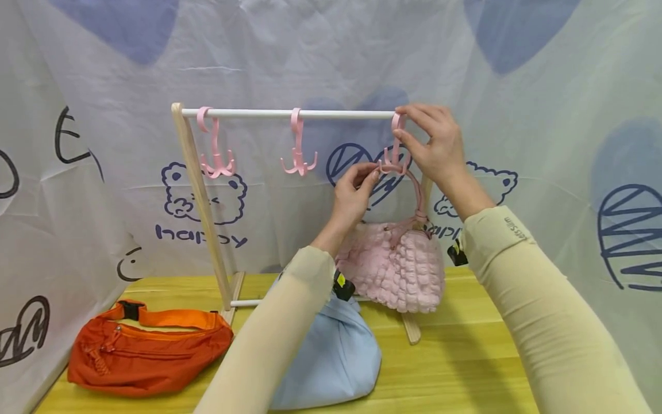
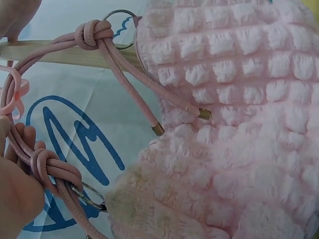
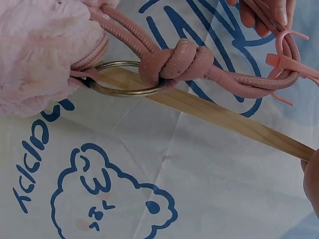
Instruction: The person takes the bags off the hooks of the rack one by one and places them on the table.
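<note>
A puffy pink handbag (image 1: 398, 270) hangs at the right end of the rack, its knotted strap (image 3: 234, 82) looped at a pink hook (image 1: 396, 138). My left hand (image 1: 350, 198) pinches the strap beside the hook's lower prongs; in the left wrist view, the fingers (image 2: 22, 142) are on it just above a knot. Up at the rail, my right hand (image 1: 437, 144) grips the top of that hook between thumb and fingers. The right wrist view shows the strap passing round a hook prong (image 3: 286, 62). A metal ring (image 3: 119, 92) joins strap and bag.
Two more pink hooks (image 1: 216, 149) hang along the white rail (image 1: 341, 114) of the wooden-legged rack. An orange waist bag (image 1: 150, 356) lies at the left of the yellow wood-grain table (image 1: 465, 345). Partly behind my left sleeve is a light blue bag (image 1: 336, 356). Printed cloth (image 1: 320, 52) surrounds the table.
</note>
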{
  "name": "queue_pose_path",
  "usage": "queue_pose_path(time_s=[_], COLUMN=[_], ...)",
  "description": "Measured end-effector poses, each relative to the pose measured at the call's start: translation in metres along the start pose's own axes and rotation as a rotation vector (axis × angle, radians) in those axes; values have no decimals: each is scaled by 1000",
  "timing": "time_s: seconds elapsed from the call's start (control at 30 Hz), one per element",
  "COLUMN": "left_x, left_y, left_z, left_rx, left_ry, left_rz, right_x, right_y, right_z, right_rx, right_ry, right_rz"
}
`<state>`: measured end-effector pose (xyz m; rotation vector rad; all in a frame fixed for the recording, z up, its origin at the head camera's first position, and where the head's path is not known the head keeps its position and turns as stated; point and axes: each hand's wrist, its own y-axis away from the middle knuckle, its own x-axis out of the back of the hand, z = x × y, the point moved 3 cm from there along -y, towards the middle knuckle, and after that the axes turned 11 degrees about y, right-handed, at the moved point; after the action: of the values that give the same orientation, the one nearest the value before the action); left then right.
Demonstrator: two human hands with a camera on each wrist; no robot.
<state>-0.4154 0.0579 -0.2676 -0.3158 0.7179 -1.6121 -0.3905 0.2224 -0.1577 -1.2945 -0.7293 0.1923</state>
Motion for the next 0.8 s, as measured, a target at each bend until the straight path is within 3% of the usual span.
queue_pose_path(time_s=[0.2, 0.47, 0.8], left_x=[-4, -3, -5], left_y=[-1, -3, -2], left_z=[0, 1, 7], left_rx=[57, 111, 188], left_ry=[101, 74, 116], left_rz=[7, 53, 97], right_x=[0, -1, -2], right_y=[0, 0, 0], right_z=[0, 0, 0], right_rx=[-17, -18, -14], right_ry=[-3, -11, -16], right_rz=[6, 7, 11])
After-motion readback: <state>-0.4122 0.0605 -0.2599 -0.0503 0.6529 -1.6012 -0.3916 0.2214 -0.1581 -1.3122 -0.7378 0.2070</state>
